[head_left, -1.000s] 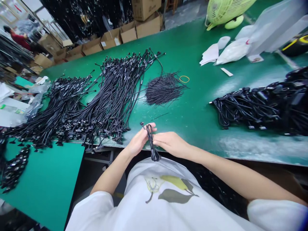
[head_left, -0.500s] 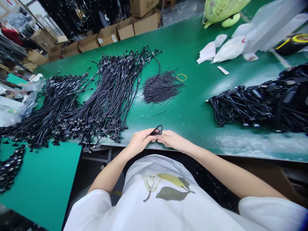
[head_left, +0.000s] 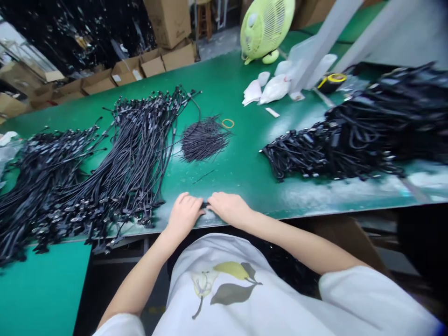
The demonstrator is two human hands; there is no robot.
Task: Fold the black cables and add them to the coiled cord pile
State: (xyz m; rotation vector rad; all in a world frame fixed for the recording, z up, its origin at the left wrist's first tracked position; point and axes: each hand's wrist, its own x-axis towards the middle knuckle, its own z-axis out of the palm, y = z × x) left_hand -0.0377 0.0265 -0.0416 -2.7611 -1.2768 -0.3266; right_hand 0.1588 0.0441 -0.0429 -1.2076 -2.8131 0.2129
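At the table's front edge, my left hand (head_left: 184, 213) and my right hand (head_left: 228, 208) face each other with fingers closed. Both grip a short black cable (head_left: 206, 205); only a small dark piece shows in the gap, and the rest is hidden under the fingers. Just beyond the hands lies a single thin black tie (head_left: 203, 176). Farther back is a heap of similar thin black ties (head_left: 204, 140). Left of them, straight black cables with plugs (head_left: 140, 144) are spread in a thick pile. On the right, bundled black cables (head_left: 308, 154) are heaped.
A yellow rubber band (head_left: 227, 123) lies beside the ties on the green table (head_left: 241, 158). Toward the back stand a green fan (head_left: 268, 30), white plastic bags (head_left: 276, 88) and a black-and-yellow tape measure (head_left: 332, 83). Cardboard boxes (head_left: 128, 70) line the far edge.
The cable's loop stood up above my fingers before; now only a short dark piece shows between my hands. My hands have turned palm-down and moved slightly apart. The view has swung right.
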